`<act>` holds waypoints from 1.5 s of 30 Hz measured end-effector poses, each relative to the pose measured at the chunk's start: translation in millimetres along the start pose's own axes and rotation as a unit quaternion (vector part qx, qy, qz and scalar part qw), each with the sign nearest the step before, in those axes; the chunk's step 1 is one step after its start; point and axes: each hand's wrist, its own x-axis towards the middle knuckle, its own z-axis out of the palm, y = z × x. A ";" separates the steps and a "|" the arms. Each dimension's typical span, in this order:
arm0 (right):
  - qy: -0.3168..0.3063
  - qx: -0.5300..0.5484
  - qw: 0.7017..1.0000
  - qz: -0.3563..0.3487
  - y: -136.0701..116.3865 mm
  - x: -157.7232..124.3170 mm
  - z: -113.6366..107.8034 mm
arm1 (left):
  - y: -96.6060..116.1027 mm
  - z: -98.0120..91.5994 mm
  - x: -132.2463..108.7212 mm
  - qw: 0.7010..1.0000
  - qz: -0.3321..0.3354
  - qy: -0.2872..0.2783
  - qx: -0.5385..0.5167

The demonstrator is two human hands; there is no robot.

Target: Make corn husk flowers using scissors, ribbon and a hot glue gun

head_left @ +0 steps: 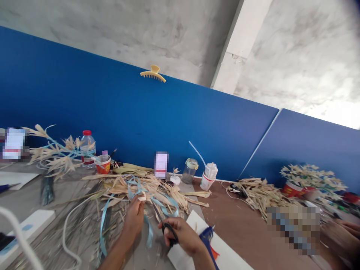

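Observation:
My left hand (135, 217) pinches a small pale strip of dried corn husk (142, 196) between thumb and fingers. In my right hand (185, 235) is a pair of scissors (171, 237), fingers through the black handles, its blades pointing up and left beside the left hand; whether the blades touch the husk I cannot tell. Behind both hands spreads a loose pile of dried corn husks (174, 193). Light blue ribbon (103, 221) loops through the pile and hangs down around my left hand. Right of my right hand, a blue glue gun (207, 236) lies on a white board (229, 255).
A white power strip (33, 228) and cable lie left. A bottle (87, 150), red cup (103, 165), phone (161, 165), glass jar (190, 170) and white cup (207, 183) line the blue partition (168, 116). Another person's hand (341, 236) is at right, near husks (258, 193).

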 end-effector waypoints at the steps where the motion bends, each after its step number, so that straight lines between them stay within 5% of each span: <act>1: 0.001 0.000 1.000 0.001 0.4 0.2 -0.1 | 0.7 -0.2 0.1 1.000 0.000 0.001 -0.001; 13: 0.010 -0.007 1.000 0.005 -0.9 -1.3 -2.3 | -1.3 -1.2 2.5 0.999 0.027 -0.015 -0.009; 24: 0.028 0.088 0.992 -0.087 -5.3 -8.2 -11.2 | -9.3 1.1 2.1 0.999 -0.030 -0.013 -0.013; 32: -0.022 0.047 0.997 -0.057 -0.6 -6.8 -14.3 | -6.2 -0.4 2.3 0.999 0.022 -0.041 -0.017; 45: -0.005 0.026 0.999 -0.025 0.7 -6.8 -17.2 | -19.6 3.7 0.2 0.997 0.044 -0.057 -0.008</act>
